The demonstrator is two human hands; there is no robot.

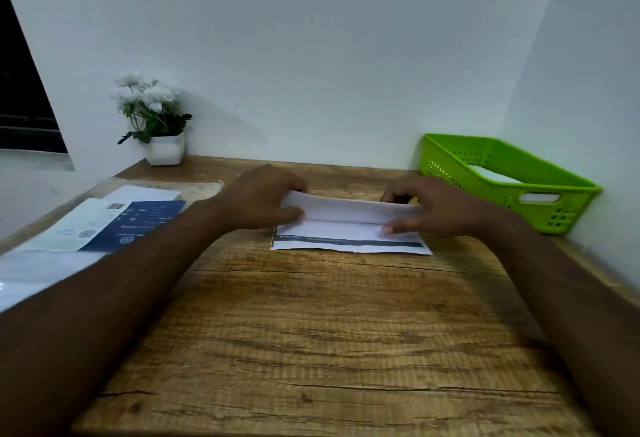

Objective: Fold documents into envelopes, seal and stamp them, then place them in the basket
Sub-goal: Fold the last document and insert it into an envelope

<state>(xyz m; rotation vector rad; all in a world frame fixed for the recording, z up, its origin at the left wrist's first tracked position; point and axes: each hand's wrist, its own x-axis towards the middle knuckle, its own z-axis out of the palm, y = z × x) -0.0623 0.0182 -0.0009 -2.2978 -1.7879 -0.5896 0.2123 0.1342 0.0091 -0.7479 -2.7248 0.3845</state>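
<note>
The scene is seen from head height at the near edge of a wooden table (311, 332), faced forward and downward toward a pale wall (311, 38). The tabletop is held close and fills the lower frame; a basket (502, 159) is caught at the right edge by the wide angle.

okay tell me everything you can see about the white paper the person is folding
The white printed paper sheet lies mid-table on the brown wooden table, long side toward the person. Its far part is rolled over toward the near edge, not yet creased flat. A dark printed band runs along the slightly uneven near edge. The left hand grips the fold's left end; the right hand pinches its right end.
</note>
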